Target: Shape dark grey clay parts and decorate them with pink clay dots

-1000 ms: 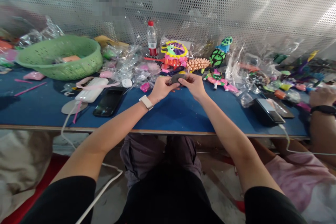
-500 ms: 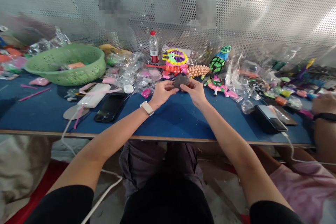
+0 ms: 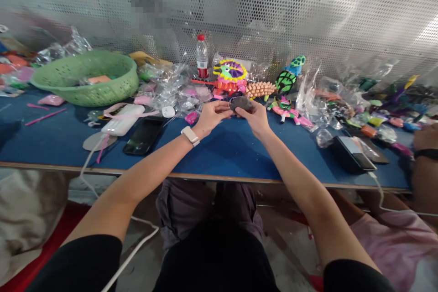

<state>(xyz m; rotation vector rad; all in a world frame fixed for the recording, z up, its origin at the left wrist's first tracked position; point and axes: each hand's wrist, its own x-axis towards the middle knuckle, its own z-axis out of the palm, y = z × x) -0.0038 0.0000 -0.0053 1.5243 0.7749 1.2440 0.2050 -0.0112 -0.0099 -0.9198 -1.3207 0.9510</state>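
Note:
A flattened dark grey lump [image 3: 241,102], which looks like modelling clay, is held up over the blue table between my two hands. My right hand [image 3: 257,118] pinches it with the thumb on top. My left hand [image 3: 212,117] closes on its left edge, thumb and fingers drawn together; some fingertips are hidden behind the lump. Just beyond stand colourful clay figures: a yellow-rimmed purple one [image 3: 232,70], a peach spiky one [image 3: 260,90], a green-and-black one [image 3: 286,80] and a pink-and-green one [image 3: 284,108]. A bright pink packet [image 3: 191,117] lies beside my left hand.
A green plastic basket [image 3: 99,93] stands at the left. A white power bank [image 3: 123,120] and black phone [image 3: 143,137] lie near it. Behind is a red-capped bottle [image 3: 202,58]. At right are clear bags, a black device [image 3: 352,155] and another person's hand [image 3: 426,138].
The view has shifted slightly. Both hands stay on the dark grey lump, whose tilt has changed a little. The other person's hand at the right has moved slightly.

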